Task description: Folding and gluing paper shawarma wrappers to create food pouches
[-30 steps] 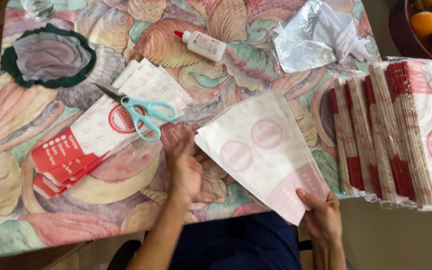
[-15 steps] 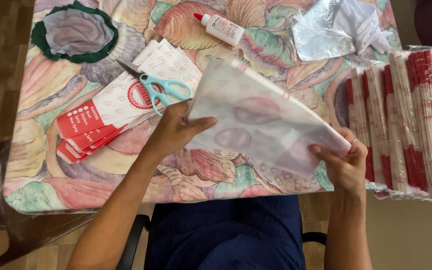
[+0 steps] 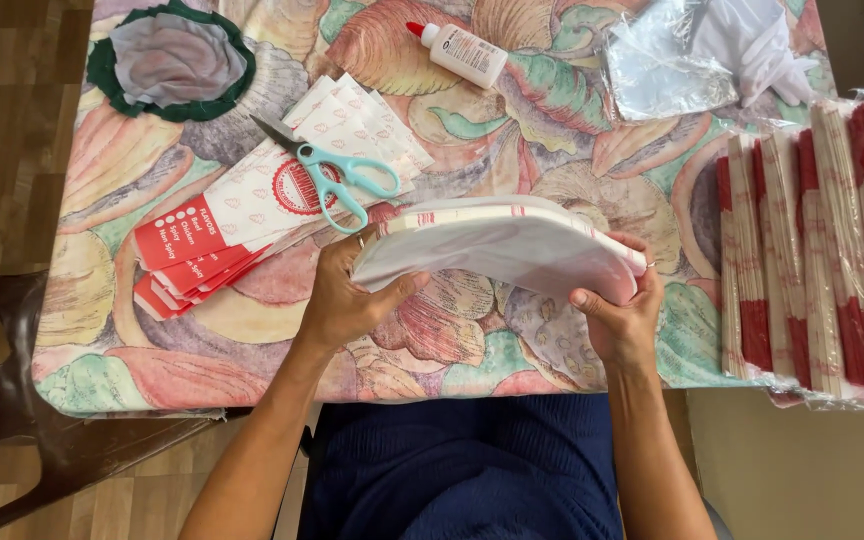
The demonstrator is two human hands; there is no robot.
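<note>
Table (image 3: pixel 512 130): shell-patterned cloth in pinks, greens and creams, filling most of the view, with brown wooden floor to its left.
Wrapped bundles (image 3: pixel 817 250): tall packs of red-and-white paper bags under clear plastic, standing in rows at the table's right edge, well apart from the hands.
Stack of white paper bags (image 3: pixel 502 250): and it's up off the cloth, held near the table's front edge between both hands, bowed into an arch, layered edges showing along the top.
Flat bags (image 3: pixel 262 200): a fanned pile of red-and-white printed bags lying left of the held stack, just beyond the left hand.
Round mat (image 3: pixel 172 60): grey centre, dark green rim, far left corner.
Clear plastic wrap (image 3: pixel 667 70): crumpled at the far right, a white glove (image 3: pixel 752 40) against it.
Left hand (image 3: pixel 347 295): curled shut on the stack's left end, thumb underneath, fingers wrapped over the top.
Right hand (image 3: pixel 620 320): clamped on the stack's right end, thumb on the near face.
Scissors (image 3: pixel 327 170): pale blue handles, lying on the flat bags.
Glue bottle (image 3: pixel 460 52): white, red tip, on its side at the far edge.
</note>
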